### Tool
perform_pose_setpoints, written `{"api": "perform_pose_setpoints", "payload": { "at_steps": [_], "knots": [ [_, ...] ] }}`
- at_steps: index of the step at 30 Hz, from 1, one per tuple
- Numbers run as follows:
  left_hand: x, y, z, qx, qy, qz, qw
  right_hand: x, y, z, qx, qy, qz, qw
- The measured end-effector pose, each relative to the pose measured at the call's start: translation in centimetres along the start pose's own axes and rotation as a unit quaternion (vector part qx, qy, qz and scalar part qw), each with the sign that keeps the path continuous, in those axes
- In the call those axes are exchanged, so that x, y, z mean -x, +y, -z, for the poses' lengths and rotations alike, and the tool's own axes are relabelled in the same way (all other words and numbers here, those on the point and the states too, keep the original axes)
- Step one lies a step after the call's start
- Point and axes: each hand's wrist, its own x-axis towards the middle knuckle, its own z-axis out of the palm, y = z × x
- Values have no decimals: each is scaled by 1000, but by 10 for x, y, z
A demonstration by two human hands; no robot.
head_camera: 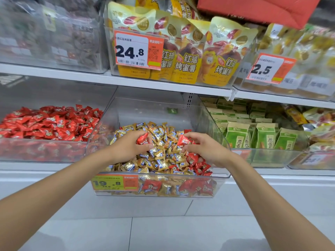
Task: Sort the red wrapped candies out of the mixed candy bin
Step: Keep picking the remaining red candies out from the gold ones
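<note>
Red candies (198,166) among gold-and-blue candies (159,142); green packets (235,136).

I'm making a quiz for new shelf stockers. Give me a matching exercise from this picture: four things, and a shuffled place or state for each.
1. left hand
2. all-red candy pile
3. green packets
4. 24.8 price tag

A. on the upper shelf, in front of yellow pouches
B. right of the mixed candy bin
C. fingers pinch a red candy
D. left of the mixed candy bin

Pairs: 1-C, 2-D, 3-B, 4-A.
</note>
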Motion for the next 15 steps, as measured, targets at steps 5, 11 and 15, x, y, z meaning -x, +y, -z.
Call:
{"api": "perform_pose_setpoints", "payload": {
  "at_steps": [5, 11, 15],
  "knots": [
    [-1, 10, -4, 6, -45, -14, 999, 0, 6, -10, 88, -66, -27, 994],
    [6, 19, -3, -17, -170, 33, 985, -8, 13, -25, 117, -80, -66, 988],
    [8, 19, 0, -63, -268, 22, 961, -13, 7, -38, 189, -79, -76, 976]
  ]
}}
